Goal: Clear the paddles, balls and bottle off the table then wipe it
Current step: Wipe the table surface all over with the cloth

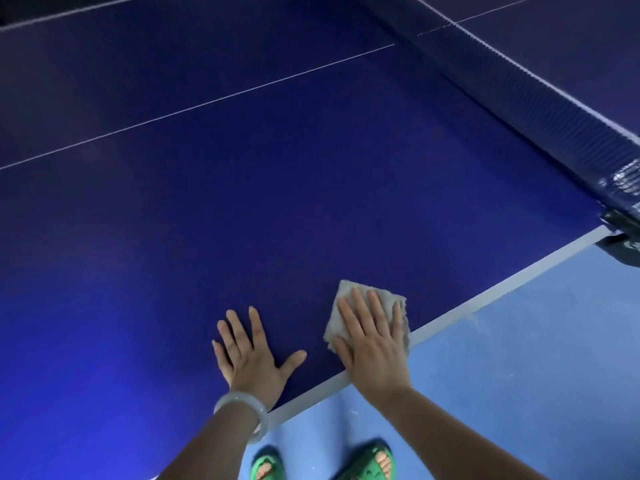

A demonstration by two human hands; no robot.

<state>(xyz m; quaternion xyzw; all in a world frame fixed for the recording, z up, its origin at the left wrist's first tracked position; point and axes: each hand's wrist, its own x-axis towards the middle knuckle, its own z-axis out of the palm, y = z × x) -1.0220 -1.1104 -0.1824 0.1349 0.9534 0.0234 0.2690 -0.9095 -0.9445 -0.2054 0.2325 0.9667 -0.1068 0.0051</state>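
Observation:
A dark blue table-tennis table (277,202) fills most of the view, with a thin white centre line across it and a white band along its near side edge. My right hand (372,337) presses flat, fingers straight, on a grey cloth (349,292) lying by that edge. My left hand (251,355) rests flat on the bare surface just left of the cloth, fingers spread, a pale bangle on its wrist. No paddles, balls or bottle are in view.
The net (540,98) runs from the top middle down to its clamp post (623,233) at the right edge. Below the table edge lies light blue floor (519,358), where my feet in green sandals stand.

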